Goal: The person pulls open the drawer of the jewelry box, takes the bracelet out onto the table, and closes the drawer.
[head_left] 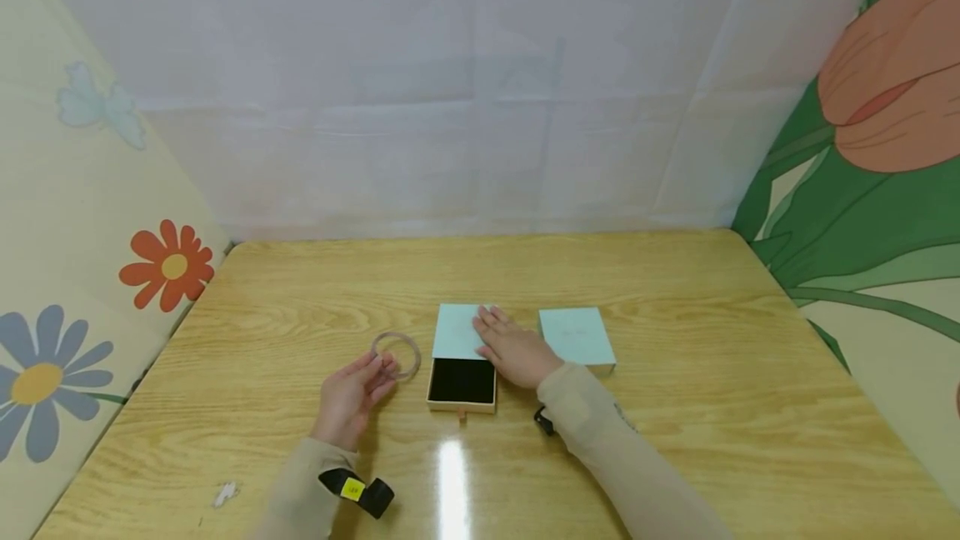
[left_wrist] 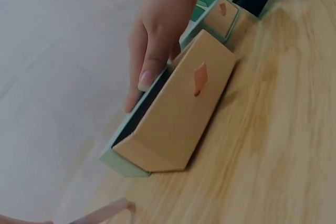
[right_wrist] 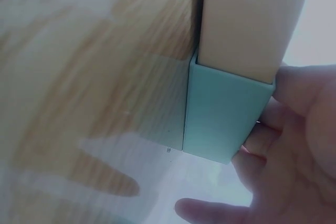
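Pull tab (head_left: 461, 416) faces the person, at the front of a cream drawer (head_left: 442, 407) that is slid part-way out, its black lining (head_left: 462, 381) bare. Just to its left, the left hand (head_left: 352, 398) pinches a thin, pale bangle (head_left: 417, 355) by its near side, raised beside the box and apart from it. That thin rim looks smooth, so a light but sure pinch seems best, with the far side of the ring free of the drawer walls. Farther back, the right hand (head_left: 517, 350) lies over the mint sleeve (head_left: 455, 330), fingers fairly straight and pressing from above. Its job seems to be steadying; gentle, even pressure should hold the box without denting the top or nudging the drawer. Right of it sits a closed mint gift box (head_left: 576, 335), and beyond the table hangs a white backdrop (head_left: 420, 140)
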`<action>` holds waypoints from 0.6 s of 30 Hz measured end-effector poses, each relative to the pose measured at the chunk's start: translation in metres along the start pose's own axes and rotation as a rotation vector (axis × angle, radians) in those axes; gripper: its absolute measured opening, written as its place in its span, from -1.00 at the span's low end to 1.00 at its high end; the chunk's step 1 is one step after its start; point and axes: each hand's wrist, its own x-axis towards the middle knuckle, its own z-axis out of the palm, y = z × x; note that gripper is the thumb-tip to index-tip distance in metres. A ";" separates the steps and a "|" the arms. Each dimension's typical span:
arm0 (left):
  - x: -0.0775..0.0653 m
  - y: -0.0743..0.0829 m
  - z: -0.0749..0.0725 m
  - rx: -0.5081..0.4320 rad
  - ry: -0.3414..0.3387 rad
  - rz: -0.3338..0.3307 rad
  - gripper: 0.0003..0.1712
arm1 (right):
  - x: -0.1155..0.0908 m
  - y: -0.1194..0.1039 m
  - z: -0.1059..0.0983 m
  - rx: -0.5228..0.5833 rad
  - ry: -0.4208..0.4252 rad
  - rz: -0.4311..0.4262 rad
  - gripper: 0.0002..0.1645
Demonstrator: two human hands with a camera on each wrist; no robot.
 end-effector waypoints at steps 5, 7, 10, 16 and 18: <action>0.001 0.004 -0.007 0.121 -0.022 -0.046 -0.60 | 0.000 0.000 -0.001 0.004 -0.003 0.004 -0.37; 0.001 0.004 -0.009 0.163 -0.043 -0.059 -0.58 | 0.000 0.000 -0.001 0.008 -0.001 0.003 -0.37; 0.002 0.005 -0.013 0.213 -0.084 -0.073 -0.57 | 0.000 0.000 0.000 0.008 0.000 -0.002 -0.37; 0.007 0.008 -0.020 0.287 -0.141 -0.098 -0.59 | 0.000 0.000 -0.001 0.007 -0.002 -0.007 -0.36; 0.010 0.009 -0.022 0.323 -0.160 -0.103 -0.60 | 0.000 0.000 -0.001 0.010 -0.003 -0.006 -0.37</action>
